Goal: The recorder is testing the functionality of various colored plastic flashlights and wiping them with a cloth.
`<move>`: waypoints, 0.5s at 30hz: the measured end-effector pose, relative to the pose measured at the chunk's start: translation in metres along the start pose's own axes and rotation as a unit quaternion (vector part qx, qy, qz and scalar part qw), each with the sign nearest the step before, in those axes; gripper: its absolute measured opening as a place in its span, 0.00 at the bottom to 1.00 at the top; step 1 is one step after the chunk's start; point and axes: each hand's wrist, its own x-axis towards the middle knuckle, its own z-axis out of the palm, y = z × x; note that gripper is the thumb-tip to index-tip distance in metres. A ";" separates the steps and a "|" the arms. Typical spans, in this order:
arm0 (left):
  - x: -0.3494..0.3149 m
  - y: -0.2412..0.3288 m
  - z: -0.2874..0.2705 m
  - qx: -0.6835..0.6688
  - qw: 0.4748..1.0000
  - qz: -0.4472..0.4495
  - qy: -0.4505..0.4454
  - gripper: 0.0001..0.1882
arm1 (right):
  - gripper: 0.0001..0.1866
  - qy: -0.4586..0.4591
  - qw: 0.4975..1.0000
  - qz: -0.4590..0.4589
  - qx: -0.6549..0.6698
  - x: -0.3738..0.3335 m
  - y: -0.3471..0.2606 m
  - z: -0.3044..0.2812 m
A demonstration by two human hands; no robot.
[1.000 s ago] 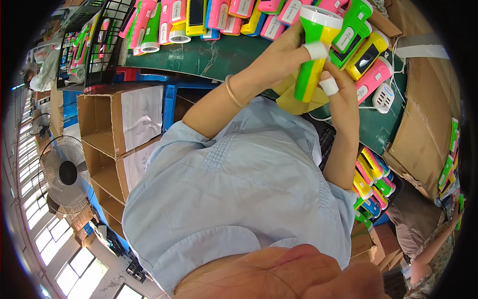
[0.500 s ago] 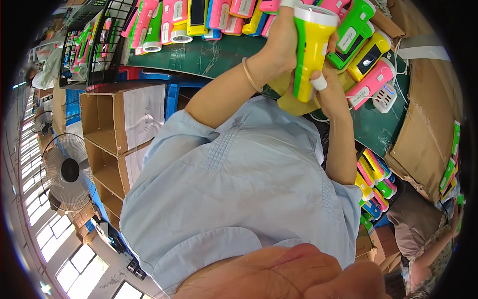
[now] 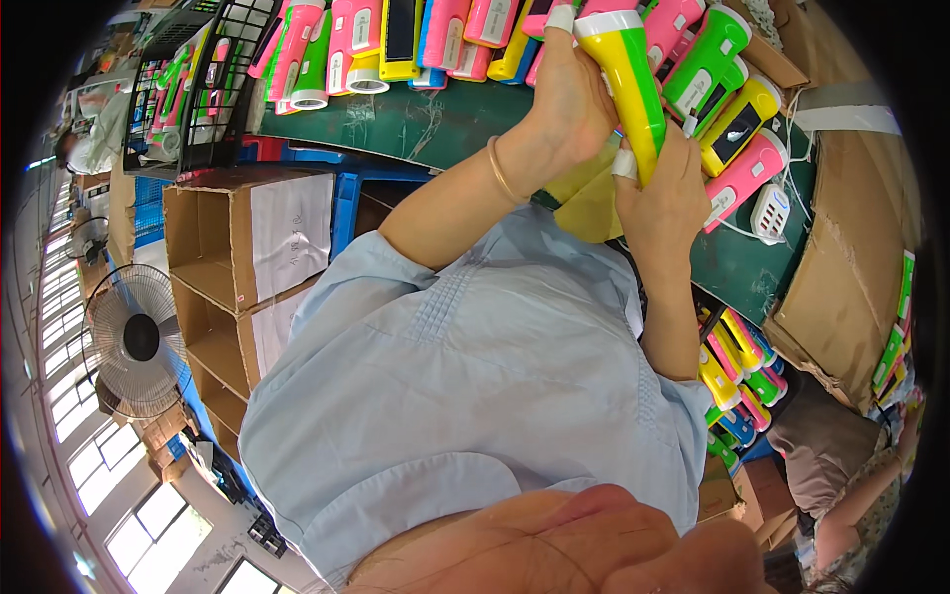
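Note:
Between my hands is a yellow and green flashlight [image 3: 633, 89] with a white rim, its head end pointing away and its narrow end toward me. My right hand [image 3: 665, 193] is closed around the narrow end, its white-taped thumb along the near side. On the left, my left hand [image 3: 572, 104] holds the body near the head. Its taped thumb points up, and its other fingers are partly hidden behind the flashlight. Beneath the hands lies a yellow cloth [image 3: 591, 203]. Right beside them are a green flashlight [image 3: 708, 59], a yellow flashlight [image 3: 740, 124] and a pink flashlight [image 3: 749, 176].
Several coloured flashlights [image 3: 401, 40] line the far side of the green table [image 3: 396, 124]. A white multi-port charger [image 3: 770, 213] with cables sits at right, by a cardboard sheet [image 3: 851, 218]. At left are a black wire basket [image 3: 213, 89], cardboard compartments [image 3: 208, 238] and a fan [image 3: 139, 337].
The flashlight has turned, so its green side now faces right, and it leans with its narrow end to the right. My right hand has moved from its side to wrap the narrow end.

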 end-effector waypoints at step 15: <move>-0.001 0.008 0.012 0.119 0.988 0.035 0.094 0.27 | 0.23 -0.221 0.747 0.249 0.575 0.014 0.016 0.011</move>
